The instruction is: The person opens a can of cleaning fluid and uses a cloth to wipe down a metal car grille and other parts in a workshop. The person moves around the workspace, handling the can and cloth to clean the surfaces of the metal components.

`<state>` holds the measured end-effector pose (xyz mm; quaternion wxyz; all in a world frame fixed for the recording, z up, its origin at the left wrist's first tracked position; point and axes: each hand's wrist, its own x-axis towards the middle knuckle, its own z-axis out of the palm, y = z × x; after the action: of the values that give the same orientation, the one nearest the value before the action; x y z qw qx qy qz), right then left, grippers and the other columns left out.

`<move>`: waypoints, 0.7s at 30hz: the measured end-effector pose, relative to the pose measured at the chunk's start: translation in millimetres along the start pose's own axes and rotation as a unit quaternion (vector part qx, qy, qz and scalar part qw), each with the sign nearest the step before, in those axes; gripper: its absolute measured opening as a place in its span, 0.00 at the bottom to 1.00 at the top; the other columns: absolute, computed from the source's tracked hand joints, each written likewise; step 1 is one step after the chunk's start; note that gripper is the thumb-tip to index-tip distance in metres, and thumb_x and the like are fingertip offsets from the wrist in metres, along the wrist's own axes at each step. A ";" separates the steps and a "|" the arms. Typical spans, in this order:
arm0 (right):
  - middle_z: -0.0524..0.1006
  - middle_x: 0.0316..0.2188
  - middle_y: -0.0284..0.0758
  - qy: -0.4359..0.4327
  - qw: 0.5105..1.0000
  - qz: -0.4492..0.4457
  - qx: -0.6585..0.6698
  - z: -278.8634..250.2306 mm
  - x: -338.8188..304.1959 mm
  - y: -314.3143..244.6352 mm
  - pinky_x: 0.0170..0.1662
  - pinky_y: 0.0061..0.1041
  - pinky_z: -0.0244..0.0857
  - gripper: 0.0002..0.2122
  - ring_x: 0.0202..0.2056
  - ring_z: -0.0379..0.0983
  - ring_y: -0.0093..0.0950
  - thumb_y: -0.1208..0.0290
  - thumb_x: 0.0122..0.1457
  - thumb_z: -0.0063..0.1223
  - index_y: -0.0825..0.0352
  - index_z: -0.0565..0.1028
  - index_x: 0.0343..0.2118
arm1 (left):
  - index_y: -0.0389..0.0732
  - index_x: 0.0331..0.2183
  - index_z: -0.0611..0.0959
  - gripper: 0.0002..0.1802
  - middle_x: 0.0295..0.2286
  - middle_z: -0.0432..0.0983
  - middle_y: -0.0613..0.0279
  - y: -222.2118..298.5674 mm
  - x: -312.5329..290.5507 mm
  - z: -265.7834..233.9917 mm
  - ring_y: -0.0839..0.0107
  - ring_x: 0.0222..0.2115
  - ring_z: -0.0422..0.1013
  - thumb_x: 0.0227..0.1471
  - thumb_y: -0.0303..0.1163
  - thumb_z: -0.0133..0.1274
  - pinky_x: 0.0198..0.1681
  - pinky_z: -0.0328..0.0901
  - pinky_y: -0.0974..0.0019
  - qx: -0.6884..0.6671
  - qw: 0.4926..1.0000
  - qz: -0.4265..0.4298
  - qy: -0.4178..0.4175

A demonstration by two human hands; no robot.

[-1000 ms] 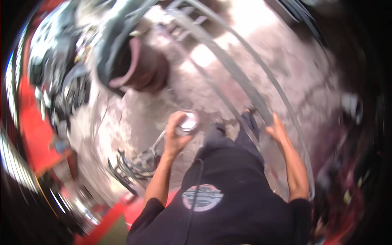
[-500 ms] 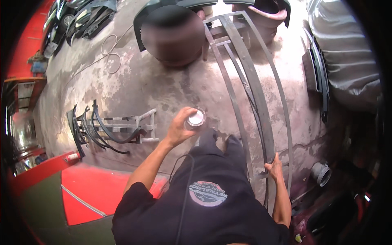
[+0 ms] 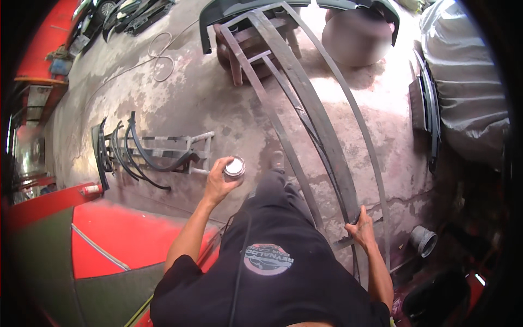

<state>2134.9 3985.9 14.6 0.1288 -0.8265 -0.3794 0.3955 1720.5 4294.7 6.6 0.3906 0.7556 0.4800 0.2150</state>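
Note:
My left hand (image 3: 217, 185) is closed around a small round can (image 3: 234, 169), whose top shows white. It holds the can above the concrete floor, left of my legs. On the right, my right hand (image 3: 362, 229) grips the near part of a long, dark grey, slightly curved strip (image 3: 313, 95), thumb and fingers about its edge. The strip lies lengthwise on a narrow metal frame (image 3: 364, 122) that runs from beside my body to the far side. My right palm is hidden.
Left stands a low rack (image 3: 207, 155) with curved dark trim pieces (image 3: 136, 143). A dark bumper (image 3: 210, 27) and a brown rounded object (image 3: 357, 41), partly blurred, are ahead. Right are a silver cover (image 3: 463, 82) and a grey bucket (image 3: 423, 241). Red and olive panels (image 3: 147, 237) lie near left.
My left hand and the can have shifted left and slightly nearer. My right hand keeps its grip on the strip. The view has shifted, and one foot shows farther forward.

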 end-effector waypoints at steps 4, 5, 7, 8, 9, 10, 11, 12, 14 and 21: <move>0.75 0.25 0.56 -0.034 0.999 0.009 0.007 -7.1 -14.0 -48.2 0.35 0.45 0.68 0.28 0.31 0.75 0.56 0.69 0.44 0.63 0.76 0.63 0.45 | 0.41 0.51 0.78 0.35 0.48 0.77 0.55 -27.0 -32.4 -20.8 0.56 0.50 0.75 0.38 0.30 0.72 0.53 0.69 0.59 -0.001 0.999 -0.036 0.014; 0.75 0.25 0.56 -0.038 0.999 0.007 0.007 -7.0 -15.9 -57.3 0.35 0.45 0.68 0.28 0.30 0.75 0.56 0.69 0.44 0.63 0.76 0.62 0.45 | 0.41 0.51 0.78 0.35 0.48 0.77 0.55 -33.9 -37.2 -25.9 0.56 0.50 0.75 0.38 0.30 0.72 0.53 0.69 0.59 -0.002 0.999 -0.044 0.019; 0.75 0.24 0.55 -0.035 0.999 -0.016 -0.008 -7.1 -15.9 -82.6 0.35 0.44 0.68 0.27 0.30 0.75 0.55 0.70 0.44 0.63 0.76 0.62 0.45 | 0.41 0.51 0.79 0.36 0.48 0.77 0.54 -46.4 -45.0 -35.7 0.56 0.50 0.75 0.37 0.30 0.72 0.54 0.69 0.58 -0.010 0.998 -0.058 0.031; 0.75 0.24 0.55 -0.035 0.999 -0.028 -0.016 -5.8 -14.7 -96.8 0.35 0.44 0.68 0.27 0.30 0.76 0.55 0.71 0.44 0.63 0.76 0.62 0.45 | 0.41 0.51 0.79 0.36 0.48 0.77 0.54 -53.9 -48.6 -41.2 0.55 0.50 0.75 0.37 0.30 0.72 0.54 0.69 0.58 -0.014 0.997 -0.065 0.039; 0.75 0.24 0.54 -0.039 0.999 -0.026 -0.016 -2.9 -14.6 -110.4 0.35 0.44 0.68 0.27 0.29 0.76 0.55 0.71 0.45 0.63 0.75 0.62 0.45 | 0.41 0.51 0.79 0.36 0.48 0.77 0.54 -60.4 -53.2 -47.3 0.55 0.50 0.75 0.37 0.30 0.73 0.53 0.70 0.58 -0.025 0.997 -0.060 0.042; 0.75 0.24 0.53 -0.044 0.999 -0.024 -0.018 0.7 -13.5 -125.1 0.35 0.44 0.68 0.27 0.29 0.76 0.54 0.71 0.45 0.62 0.75 0.62 0.45 | 0.40 0.51 0.79 0.36 0.48 0.77 0.54 -67.1 -59.2 -54.6 0.54 0.50 0.75 0.37 0.29 0.73 0.53 0.70 0.58 -0.027 0.996 -0.068 0.050; 0.76 0.24 0.53 -0.050 0.998 -0.023 -0.020 4.6 -12.2 -141.7 0.34 0.44 0.68 0.27 0.28 0.76 0.54 0.72 0.45 0.62 0.75 0.61 0.46 | 0.40 0.52 0.79 0.37 0.48 0.77 0.54 -74.0 -65.8 -63.1 0.54 0.50 0.75 0.37 0.29 0.73 0.52 0.70 0.58 -0.028 0.995 -0.077 0.058; 0.76 0.24 0.52 -0.045 0.998 -0.029 -0.022 6.3 -10.7 -164.8 0.34 0.44 0.69 0.26 0.28 0.76 0.52 0.72 0.45 0.62 0.75 0.62 0.45 | 0.40 0.52 0.79 0.37 0.48 0.77 0.54 -82.1 -67.9 -72.9 0.54 0.50 0.75 0.37 0.29 0.73 0.52 0.70 0.58 -0.032 0.994 -0.082 0.069; 0.76 0.24 0.52 -0.046 0.998 -0.040 -0.031 15.4 -10.3 -213.7 0.34 0.43 0.69 0.25 0.28 0.77 0.50 0.72 0.46 0.61 0.74 0.62 0.45 | 0.41 0.51 0.79 0.37 0.48 0.77 0.54 -108.9 -84.4 -93.0 0.54 0.49 0.75 0.36 0.29 0.73 0.51 0.71 0.58 -0.044 0.990 -0.088 0.102; 0.78 0.29 0.54 -0.017 0.981 -0.148 -0.127 44.3 40.3 -345.7 0.37 0.42 0.70 0.23 0.31 0.78 0.48 0.70 0.46 0.61 0.74 0.64 0.42 | 0.42 0.52 0.78 0.37 0.47 0.77 0.54 -194.3 -93.2 -177.6 0.55 0.48 0.75 0.37 0.28 0.73 0.51 0.70 0.58 -0.050 0.969 -0.111 0.216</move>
<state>1936.0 4246.1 140.6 0.0731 -0.7639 -0.5467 0.3350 1446.2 4325.1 -36.5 0.3365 0.6125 0.6225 0.3522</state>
